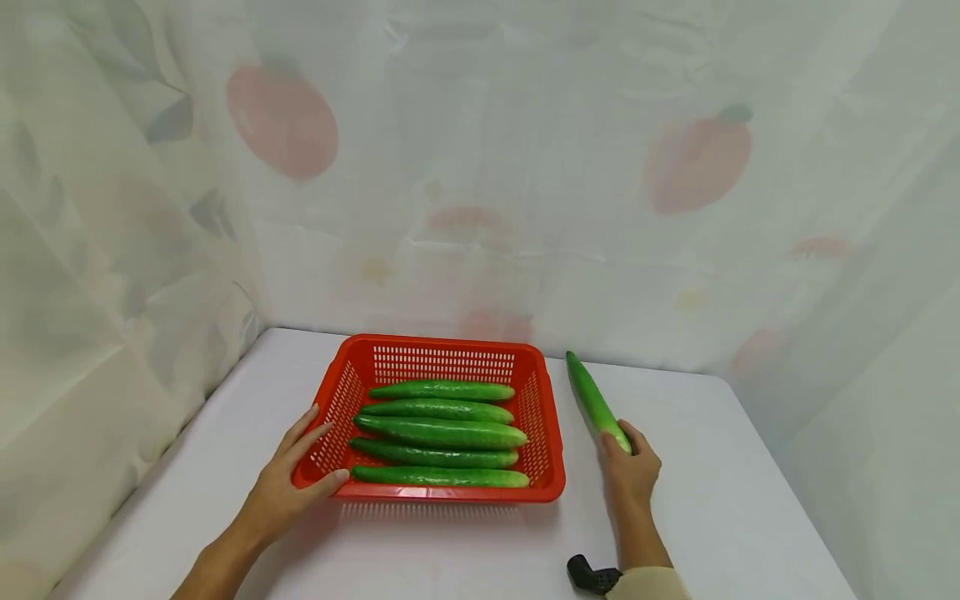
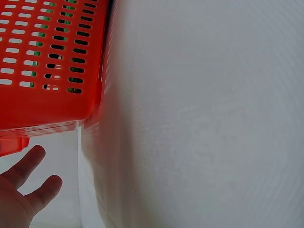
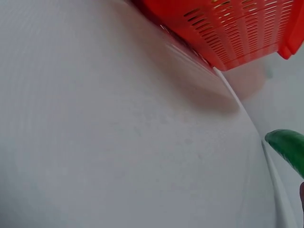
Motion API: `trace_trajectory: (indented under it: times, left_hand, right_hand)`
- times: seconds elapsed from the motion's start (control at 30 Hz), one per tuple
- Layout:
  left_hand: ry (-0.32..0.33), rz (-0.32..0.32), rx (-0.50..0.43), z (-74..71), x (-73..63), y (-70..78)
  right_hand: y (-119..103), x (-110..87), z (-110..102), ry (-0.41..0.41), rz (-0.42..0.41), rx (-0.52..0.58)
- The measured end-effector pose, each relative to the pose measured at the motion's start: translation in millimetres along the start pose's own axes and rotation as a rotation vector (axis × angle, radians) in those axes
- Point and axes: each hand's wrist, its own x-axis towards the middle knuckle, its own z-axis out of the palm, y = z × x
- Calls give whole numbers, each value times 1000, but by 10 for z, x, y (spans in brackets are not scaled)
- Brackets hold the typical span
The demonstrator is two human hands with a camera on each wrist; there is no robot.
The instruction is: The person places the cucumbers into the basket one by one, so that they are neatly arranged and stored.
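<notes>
A red plastic basket [image 1: 555,454] with slotted walls stands on the white table, several green cucumbers [image 1: 441,432] lying side by side in it. At its left front corner is my left hand [image 1: 288,487], fingers spread along the rim and thumb at the front edge. In the left wrist view two fingertips [image 2: 45,190] of that hand show beside the basket wall [image 2: 47,107]. To the right of the basket my right hand [image 1: 633,471] grips another cucumber [image 1: 588,392] by its pale near end. Its dark far end points toward the back edge, also seen in the right wrist view.
A black angled device [image 1: 591,575] sits by the right wrist, next to a beige sleeve [image 1: 648,583]. Pale sheets with printed fruit [image 1: 480,167] hang behind the table and along both sides. The white tabletop [image 1: 720,500] extends to the right of the right hand.
</notes>
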Motion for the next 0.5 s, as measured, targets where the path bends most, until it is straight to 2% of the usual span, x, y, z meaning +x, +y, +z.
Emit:
trace_trajectory:
  times: [0.27,0.5]
  left_hand:
    - [0,3,17,-2,-3,15]
    - [0,-1,15,-2,-1,6]
  right_hand:
    - [-157,-31,-155,13,9,79]
    - [-301,-69,-277,6,-57,85]
